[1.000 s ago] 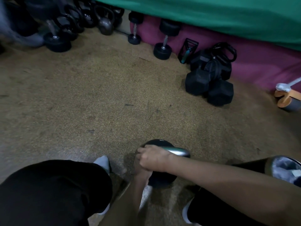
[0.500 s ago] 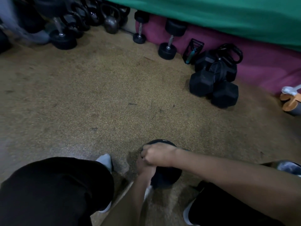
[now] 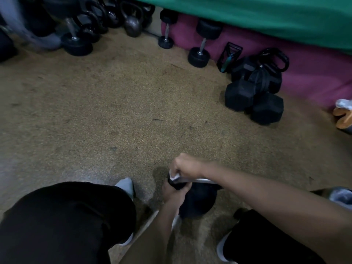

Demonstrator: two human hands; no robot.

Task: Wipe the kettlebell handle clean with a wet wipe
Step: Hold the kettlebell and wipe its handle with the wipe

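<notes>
Between the feet (image 3: pixel 124 185) sits the round black kettlebell (image 3: pixel 198 201), left hand (image 3: pixel 174 193) clamped on it, right hand (image 3: pixel 187 165) squeezing a white wet wipe (image 3: pixel 174 176) round its silver handle (image 3: pixel 202 181), where a hard yank could topple it.

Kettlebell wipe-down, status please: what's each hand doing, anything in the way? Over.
Right hand grips wet wipe on handle. Left hand grips kettlebell just below. Nothing blocking handle.
</notes>
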